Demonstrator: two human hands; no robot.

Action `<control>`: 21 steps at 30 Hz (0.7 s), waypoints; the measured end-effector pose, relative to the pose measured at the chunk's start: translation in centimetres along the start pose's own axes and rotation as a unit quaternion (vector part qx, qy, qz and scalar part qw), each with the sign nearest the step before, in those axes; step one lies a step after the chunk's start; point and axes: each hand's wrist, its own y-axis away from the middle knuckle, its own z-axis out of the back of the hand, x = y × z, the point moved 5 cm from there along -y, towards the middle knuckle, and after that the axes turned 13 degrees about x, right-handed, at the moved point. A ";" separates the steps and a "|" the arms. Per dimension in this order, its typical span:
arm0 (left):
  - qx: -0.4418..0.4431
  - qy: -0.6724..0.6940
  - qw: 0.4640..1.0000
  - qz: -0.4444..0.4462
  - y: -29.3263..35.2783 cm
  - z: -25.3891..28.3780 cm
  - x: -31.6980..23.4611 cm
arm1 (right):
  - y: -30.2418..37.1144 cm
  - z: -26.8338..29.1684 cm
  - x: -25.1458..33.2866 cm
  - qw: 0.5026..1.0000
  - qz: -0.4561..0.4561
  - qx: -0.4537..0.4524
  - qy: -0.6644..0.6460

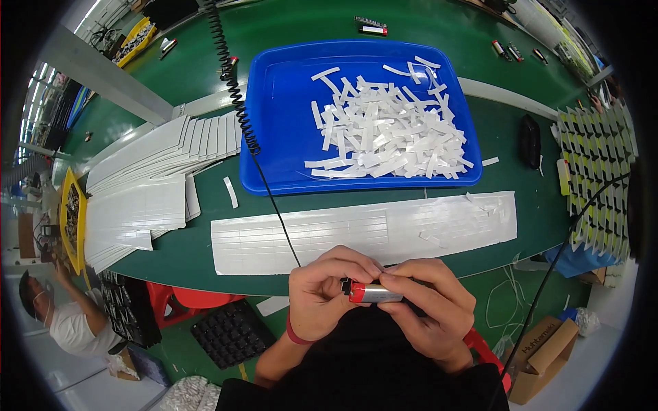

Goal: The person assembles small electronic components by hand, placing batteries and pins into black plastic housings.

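Note:
Close to my body, both hands hold a small silver cylindrical battery cell with a red end and a black piece at its left. My left hand grips the red end, its thumb and fingers closed. Around the silver end, my right hand pinches with fingertips and thumb; part of the cell is hidden behind them. Just beyond my hands lies a long white backing sheet with faint lines and a few loose strips on its right part. A red wristband circles my left wrist.
A blue tray holds a heap of white strips. Fanned white sheets lie left. A coiled black cord hangs across the tray's left edge. Green-and-white stacked holders stand right. Another person sits at far left.

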 end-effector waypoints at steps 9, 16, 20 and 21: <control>0.014 0.018 0.999 -0.039 -0.4 0.0 0.0 | 0.0 0.1 0.2 1.000 -0.011 0.017 -0.014; 0.009 0.016 0.999 -0.038 -0.2 0.1 -0.1 | 0.0 0.0 0.3 0.999 -0.016 0.019 -0.021; 0.010 -0.024 0.999 -0.023 0.2 0.5 -0.2 | 0.1 -0.2 0.3 1.000 -0.018 0.019 -0.002; 0.010 -0.023 0.999 -0.022 0.4 0.5 -0.4 | 0.1 -0.3 0.2 1.000 -0.023 0.020 0.000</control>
